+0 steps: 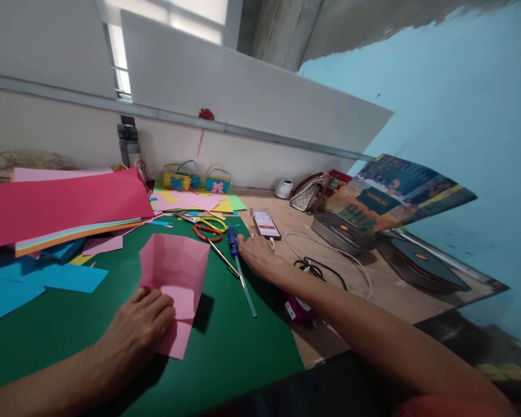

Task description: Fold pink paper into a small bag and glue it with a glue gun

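Note:
A folded pink paper (pixel 173 260), shaped like an open box with a flap at its near end, stands on the green mat (pixel 243 376). My left hand (pixel 145 318) pinches its near left side, fingers closed over the edge. To the right, my right hand (pixel 258 255) is closed at a blue glue gun (pixel 233 240), covering its handle side. A long clear glue stick (pixel 246 286) sticks out of the gun toward me. Red-handled scissors (pixel 208 233) and yellow-handled scissors (pixel 212 223) lie just beyond, near a thin gold-coloured stick (pixel 223 258).
Coloured sheets (pixel 69 202) are stacked at left, with blue paper pieces (pixel 47 278) before them. Small paper bags (pixel 217 184) stand at the back. A phone (pixel 265 225), cables (pixel 312 267), dark cases (pixel 342 231) and a purple object (pixel 298 310) lie at right.

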Available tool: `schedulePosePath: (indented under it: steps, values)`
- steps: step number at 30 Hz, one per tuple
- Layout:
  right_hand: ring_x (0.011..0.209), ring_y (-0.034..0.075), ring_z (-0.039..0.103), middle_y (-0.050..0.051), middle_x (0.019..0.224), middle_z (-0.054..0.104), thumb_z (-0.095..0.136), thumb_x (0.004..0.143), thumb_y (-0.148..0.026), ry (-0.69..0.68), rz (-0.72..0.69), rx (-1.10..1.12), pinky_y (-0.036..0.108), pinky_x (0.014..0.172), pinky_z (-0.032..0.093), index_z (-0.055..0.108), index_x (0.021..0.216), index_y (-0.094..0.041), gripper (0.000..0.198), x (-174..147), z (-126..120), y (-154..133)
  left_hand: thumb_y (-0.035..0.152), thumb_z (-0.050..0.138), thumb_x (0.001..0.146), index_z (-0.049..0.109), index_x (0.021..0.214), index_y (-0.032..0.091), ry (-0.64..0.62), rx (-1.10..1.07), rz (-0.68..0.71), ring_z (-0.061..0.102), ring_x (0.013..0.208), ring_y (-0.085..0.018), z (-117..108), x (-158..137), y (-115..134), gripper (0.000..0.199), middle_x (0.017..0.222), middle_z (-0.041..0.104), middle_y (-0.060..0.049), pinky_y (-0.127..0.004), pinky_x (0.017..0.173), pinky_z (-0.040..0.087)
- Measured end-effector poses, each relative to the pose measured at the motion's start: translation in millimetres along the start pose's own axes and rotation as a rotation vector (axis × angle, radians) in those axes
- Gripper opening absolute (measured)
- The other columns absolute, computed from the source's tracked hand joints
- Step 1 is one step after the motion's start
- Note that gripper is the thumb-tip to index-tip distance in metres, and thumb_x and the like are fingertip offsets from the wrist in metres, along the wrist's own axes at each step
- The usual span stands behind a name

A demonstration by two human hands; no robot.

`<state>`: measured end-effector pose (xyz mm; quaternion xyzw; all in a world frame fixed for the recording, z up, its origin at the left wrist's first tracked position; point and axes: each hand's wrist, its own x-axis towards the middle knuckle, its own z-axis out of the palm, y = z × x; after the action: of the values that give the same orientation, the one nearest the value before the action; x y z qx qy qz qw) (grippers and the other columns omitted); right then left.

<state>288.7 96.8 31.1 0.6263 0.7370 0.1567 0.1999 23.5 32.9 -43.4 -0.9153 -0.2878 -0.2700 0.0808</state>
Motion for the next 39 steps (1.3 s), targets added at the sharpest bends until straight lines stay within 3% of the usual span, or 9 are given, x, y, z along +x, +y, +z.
schedulePosePath:
  steps: [12,20,26,31,35,39]
  values:
    - [0.094,0.019,0.057,0.01,0.113,0.055,0.055,0.085,-0.033,-0.055,-0.03,0.056,0.039,0.079,0.049,0.052,0.114,-0.013,0.035,-2,-16,10,0.007,0.024,0.09,0.058,0.076,0.016,0.027,-0.017,-0.016,0.05,0.071,-0.017,0,1,0,0.037,0.077,0.06,-0.005,-0.035,0.072,0.032]
    - [0.098,0.02,0.056,0.008,0.116,0.054,0.053,0.086,-0.032,0.092,-0.008,0.046,0.041,0.081,0.048,0.051,0.117,-0.016,0.034,-7,-8,10,0.008,0.029,0.089,0.056,0.073,0.016,0.03,-0.015,-0.004,0.051,0.074,-0.018,2,1,-1,0.033,0.077,0.06,-0.005,-0.034,0.071,0.032]
    - [0.099,0.027,0.057,0.019,0.108,0.057,0.041,0.081,0.001,0.166,0.082,0.064,0.039,0.078,0.046,0.044,0.118,-0.008,0.038,-17,-12,9,0.007,0.027,0.09,0.056,0.07,0.016,0.032,-0.018,-0.003,0.05,0.072,-0.019,3,0,-1,0.036,0.077,0.06,-0.006,-0.035,0.07,0.031]
    - [0.096,0.025,0.058,0.018,0.104,0.059,0.038,0.08,0.002,0.187,0.116,0.132,0.036,0.077,0.045,0.04,0.121,-0.01,0.044,-36,-16,7,0.008,0.026,0.09,0.057,0.072,0.015,0.008,-0.034,-0.017,0.049,0.072,-0.018,3,0,0,0.036,0.078,0.06,-0.006,-0.035,0.071,0.031]
    - [0.096,0.021,0.058,0.015,0.105,0.061,0.039,0.077,0.004,0.186,0.078,0.236,0.031,0.078,0.044,0.043,0.121,-0.011,0.047,-61,-15,6,0.009,0.026,0.091,0.057,0.073,0.015,0.014,-0.039,-0.027,0.048,0.071,-0.018,5,0,-1,0.037,0.076,0.059,-0.006,-0.035,0.07,0.031]
    - [0.095,0.02,0.059,0.011,0.106,0.062,0.045,0.077,-0.006,0.237,0.013,0.416,0.03,0.078,0.045,0.041,0.126,-0.016,0.049,-83,-8,5,0.009,0.025,0.091,0.057,0.075,0.016,0.002,-0.021,-0.022,0.047,0.071,-0.017,4,-1,-1,0.037,0.079,0.059,-0.006,-0.034,0.07,0.031]
